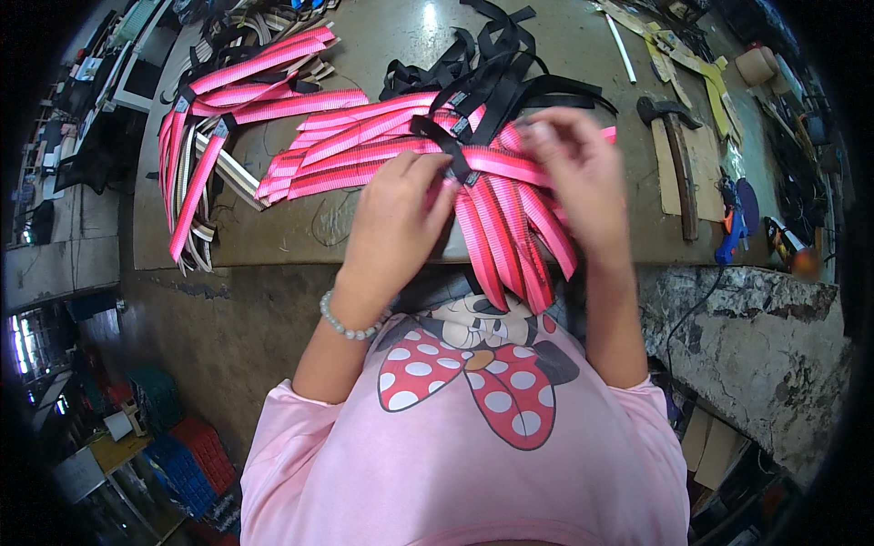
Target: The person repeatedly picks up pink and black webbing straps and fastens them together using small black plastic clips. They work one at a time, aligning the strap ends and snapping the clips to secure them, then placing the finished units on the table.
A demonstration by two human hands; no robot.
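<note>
Pink webbing straps with red stripes (505, 214) lie piled on the table, some hanging over its front edge towards me. My left hand (401, 205) pinches a pink-and-black strap (458, 156) at its black end, just left of the pile's middle. The exact grip is partly hidden by the fingers. Over the right side of the pile is my right hand (583, 173), its fingers curled near the pink webbing. Motion smears those fingers, so whether they hold anything is unclear. Black webbing lengths (496, 100) run from the bundle to the table's far side.
To the left lies another heap of pink and beige straps (246, 91). A hammer (675, 164) rests on cardboard (704, 182) at the right, beside a blue glue gun (731, 223). A white stick (619, 47) and yellow strips (715, 86) lie farther back on the table (300, 238).
</note>
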